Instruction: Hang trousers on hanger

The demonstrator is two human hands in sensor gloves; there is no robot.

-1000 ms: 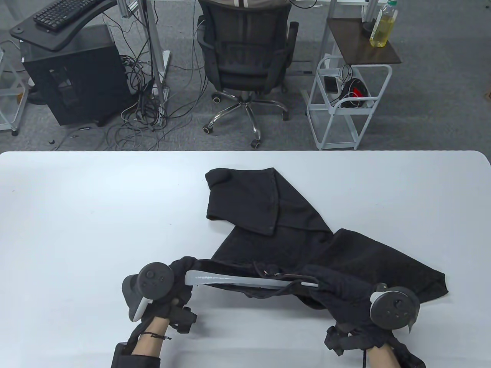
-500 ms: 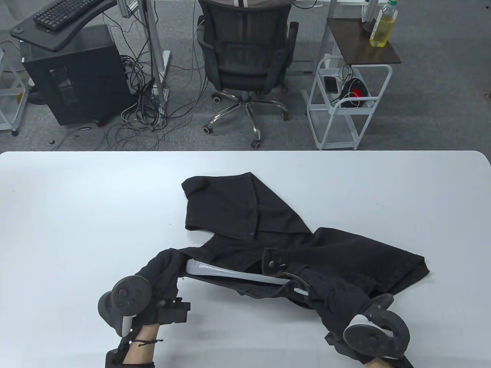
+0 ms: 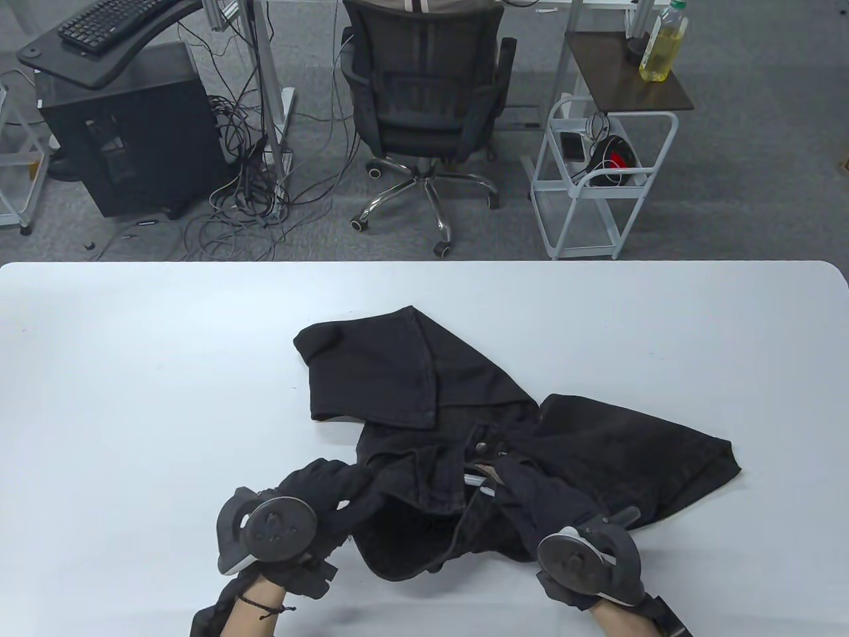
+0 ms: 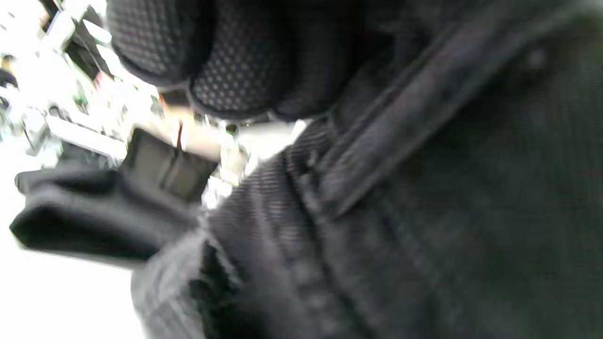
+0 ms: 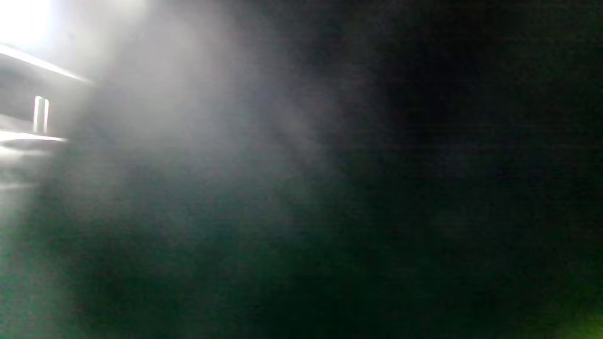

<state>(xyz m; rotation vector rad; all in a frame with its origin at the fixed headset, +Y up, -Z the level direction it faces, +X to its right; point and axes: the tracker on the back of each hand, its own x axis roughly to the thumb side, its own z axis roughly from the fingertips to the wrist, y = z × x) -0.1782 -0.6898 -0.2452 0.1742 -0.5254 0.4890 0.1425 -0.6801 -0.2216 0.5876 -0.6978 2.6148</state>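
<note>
Table view showed crumpled black denim trousers [image 3: 504,424] on the white counter [image 3: 132,371], lower centre of frame. Left hand [image 3: 318,494] gripped their bunched waistband; right hand [image 3: 530,497] reached inside beside a pale plastic hanger [image 3: 479,485], its grip indiscernible.

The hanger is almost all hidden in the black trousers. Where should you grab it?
Probably at the short pale piece of the hanger poking out mid-waistband of the trousers, reaching in from the near edge beside the right hand; cloth hides the rest.
</note>
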